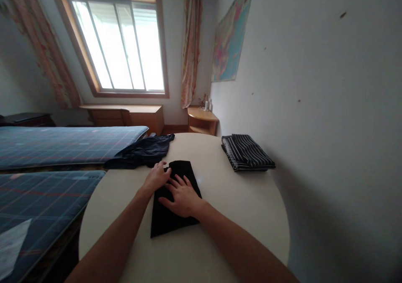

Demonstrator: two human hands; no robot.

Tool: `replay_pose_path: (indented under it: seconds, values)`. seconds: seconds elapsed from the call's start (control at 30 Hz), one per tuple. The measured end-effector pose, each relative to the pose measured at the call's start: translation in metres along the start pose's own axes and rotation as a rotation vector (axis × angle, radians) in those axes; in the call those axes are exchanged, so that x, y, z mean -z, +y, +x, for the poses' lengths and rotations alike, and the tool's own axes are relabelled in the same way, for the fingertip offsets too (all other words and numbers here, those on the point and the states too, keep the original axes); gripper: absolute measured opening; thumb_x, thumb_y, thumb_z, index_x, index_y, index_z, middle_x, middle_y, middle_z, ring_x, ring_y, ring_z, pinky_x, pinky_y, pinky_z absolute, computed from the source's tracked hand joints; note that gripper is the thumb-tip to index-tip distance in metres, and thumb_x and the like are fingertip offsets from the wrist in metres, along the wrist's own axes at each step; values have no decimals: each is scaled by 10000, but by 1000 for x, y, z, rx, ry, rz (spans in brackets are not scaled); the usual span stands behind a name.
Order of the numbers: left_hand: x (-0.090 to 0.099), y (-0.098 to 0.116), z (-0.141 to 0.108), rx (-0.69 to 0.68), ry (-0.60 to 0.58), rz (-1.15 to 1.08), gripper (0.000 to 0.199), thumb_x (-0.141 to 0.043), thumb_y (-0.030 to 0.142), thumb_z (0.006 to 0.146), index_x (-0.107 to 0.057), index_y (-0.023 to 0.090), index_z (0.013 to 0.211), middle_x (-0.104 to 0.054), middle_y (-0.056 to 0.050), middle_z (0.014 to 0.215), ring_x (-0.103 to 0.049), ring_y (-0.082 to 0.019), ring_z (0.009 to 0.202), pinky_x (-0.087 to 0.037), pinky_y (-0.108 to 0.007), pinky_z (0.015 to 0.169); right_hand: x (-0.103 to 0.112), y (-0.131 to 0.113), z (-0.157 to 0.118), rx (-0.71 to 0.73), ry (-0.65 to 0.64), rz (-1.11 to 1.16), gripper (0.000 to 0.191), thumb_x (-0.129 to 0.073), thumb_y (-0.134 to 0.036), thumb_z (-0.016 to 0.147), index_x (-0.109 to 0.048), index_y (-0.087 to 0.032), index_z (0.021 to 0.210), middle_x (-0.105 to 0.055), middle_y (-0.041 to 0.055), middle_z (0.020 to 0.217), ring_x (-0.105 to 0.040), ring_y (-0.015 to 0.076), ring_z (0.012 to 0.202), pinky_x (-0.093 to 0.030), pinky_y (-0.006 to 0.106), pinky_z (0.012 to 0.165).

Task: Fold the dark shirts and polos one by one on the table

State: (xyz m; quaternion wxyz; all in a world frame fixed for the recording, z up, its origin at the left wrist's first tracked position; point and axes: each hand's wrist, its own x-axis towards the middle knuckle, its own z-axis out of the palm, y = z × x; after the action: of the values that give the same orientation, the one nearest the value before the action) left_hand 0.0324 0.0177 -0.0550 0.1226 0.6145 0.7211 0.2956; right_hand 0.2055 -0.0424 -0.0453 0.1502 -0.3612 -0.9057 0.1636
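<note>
A folded black cloth (172, 216) lies flat near the middle of the round cream table (245, 216). My right hand (182, 197) rests on top of it with the fingers spread. At the cloth's upper left edge is my left hand (157, 176), its fingers bent and close to the fabric; whether they pinch it cannot be made out. Beyond my left hand, a dark crumpled garment (144, 151) hangs partly over the table's far left edge. Folded black cloth with white stripes (248, 152) sits in a stack at the right, by the wall.
Two plaid mattresses (72, 145) stand to the left, the nearer one with a white paper (14, 245) on it. The white wall (329, 149) borders the table's right side. A wooden desk (144, 117) and corner shelf (202, 114) are at the back.
</note>
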Motion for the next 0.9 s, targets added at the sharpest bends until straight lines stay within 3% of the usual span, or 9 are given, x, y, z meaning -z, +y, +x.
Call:
replay_pose_path:
  seconds: [0.2,0.33,0.4,0.5,0.57,0.63,0.7,0.8,0.9]
  values:
    - [-23,24,-18,-283,87,-29,504,-360,387,986,-463,116,1399,-376,-176,1546,-322,-256,1453,-262,-398,1197,17,25,-10,-110,-19,-26,670,-348,-642,954,-428,-233,1477,-367,102,1571,-193,307,1492,-103,565,1194]
    - [-41,39,-34,-380,-96,-1,571,-338,407,996,-347,107,1482,-320,-167,1584,-213,-245,1497,-207,-416,1220,38,36,-30,-76,-135,-99,481,-339,-434,999,-548,-219,1374,-362,110,1571,-233,347,1469,-221,623,1125]
    - [-46,43,-39,-382,-195,44,597,-333,417,1000,-311,97,1502,-260,-172,1608,-142,-249,1512,-179,-419,1225,48,40,-39,-65,-149,-93,431,-313,-362,1009,-646,-213,1239,-484,110,1488,-353,336,1408,-312,585,1082]
    - [-47,43,-43,-410,-298,80,620,-294,436,1010,-263,100,1531,-186,-165,1630,-92,-236,1517,-176,-398,1221,58,47,-45,-189,62,-19,478,-261,-366,1034,-700,-189,1099,-683,112,1215,-564,243,1205,-409,427,1028]
    - [-46,42,-43,-425,-328,98,650,-293,459,1005,-227,105,1547,-157,-165,1635,-89,-235,1516,-186,-395,1215,59,57,-44,-205,237,-23,447,-308,-396,1029,-683,-192,1162,-670,104,1245,-549,211,1229,-373,379,1072]
    - [-46,42,-44,-420,-333,127,687,-310,487,992,-199,113,1557,-139,-174,1635,-90,-247,1515,-191,-415,1208,57,70,-40,-172,278,-64,442,-362,-432,1013,-602,-225,1320,-545,85,1435,-422,213,1370,-279,402,1148]
    - [-46,44,-45,-402,-341,166,705,-301,503,986,-176,117,1563,-129,-185,1633,-91,-265,1514,-188,-448,1200,52,82,-33,-191,171,-90,531,-376,-505,995,-481,-250,1449,-412,79,1548,-315,237,1446,-211,452,1181]
    - [-46,48,-49,-322,-335,242,733,-292,532,978,-164,116,1567,-142,-214,1622,-130,-321,1504,-196,-502,1178,45,96,-24,-248,5,-96,651,-386,-582,966,-372,-240,1519,-347,106,1580,-291,268,1461,-188,494,1183]
    - [-44,52,-54,-241,-282,321,752,-315,561,965,-179,134,1570,-235,-234,1595,-196,-364,1486,-204,-524,1161,41,102,-20,-202,36,-51,599,-395,-538,972,-422,-240,1492,-398,99,1554,-322,252,1448,-198,480,1185]
